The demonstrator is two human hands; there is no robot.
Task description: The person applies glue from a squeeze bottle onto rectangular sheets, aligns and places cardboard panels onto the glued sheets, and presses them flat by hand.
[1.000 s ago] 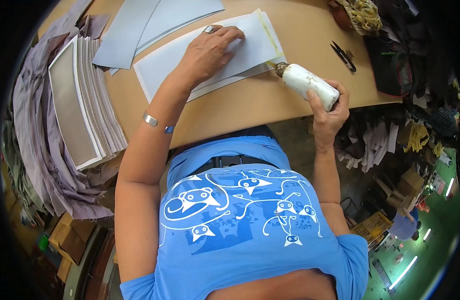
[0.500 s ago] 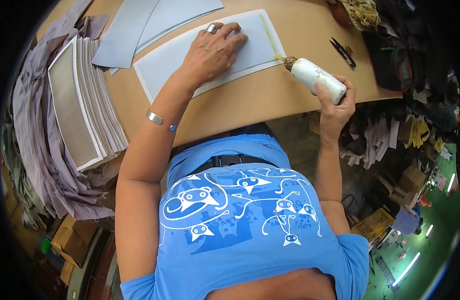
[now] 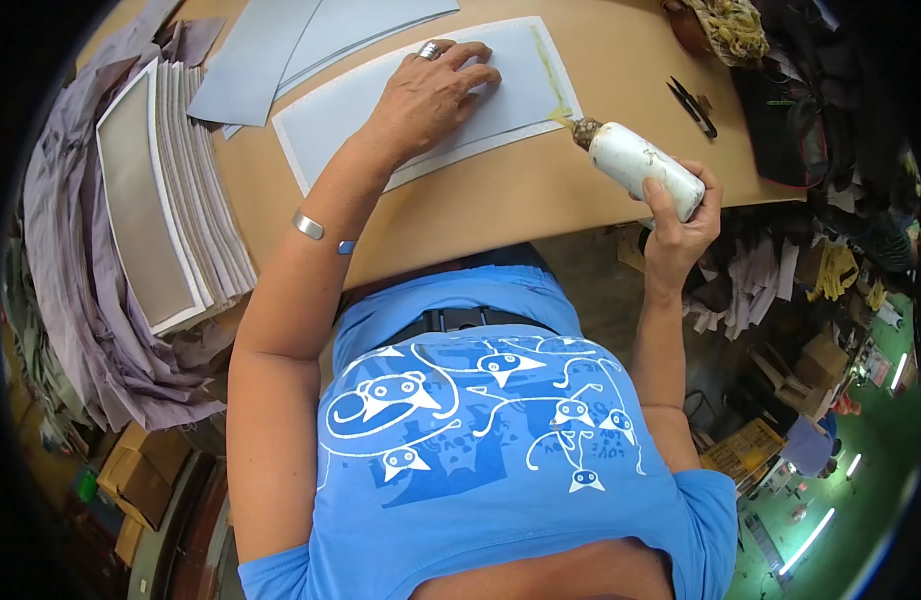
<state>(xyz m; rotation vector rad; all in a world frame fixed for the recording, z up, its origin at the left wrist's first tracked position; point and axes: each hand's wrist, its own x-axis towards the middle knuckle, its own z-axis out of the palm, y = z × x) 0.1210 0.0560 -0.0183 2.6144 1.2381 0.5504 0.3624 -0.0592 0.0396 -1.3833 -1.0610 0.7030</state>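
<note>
My left hand [image 3: 429, 100] rests with fingers apart on a pale grey-blue panel [image 3: 356, 108] that has a white border and lies on the table. Wrapped in my right hand [image 3: 684, 222] is a white bottle [image 3: 643, 165] with a crusted brown neck, tilted so its yellowish tip touches or hovers by the panel's right end; contact cannot be made out. A yellow glue streak [image 3: 546, 62] runs along that end of the panel.
More grey-blue sheets [image 3: 256, 62] lie behind on the tan table [image 3: 501, 205]. At left stand stacked bordered panels [image 3: 146, 200] beside purple-grey fabric [image 3: 66, 240]. Black snips [image 3: 693, 107] and a brown pot [image 3: 687, 28] lie right. Another person [image 3: 809, 445] is far off.
The upper sheet's right end has settled flat over the one below. My right hand has moved the bottle slightly rightward, away from the panel. My left hand has shifted slightly.
</note>
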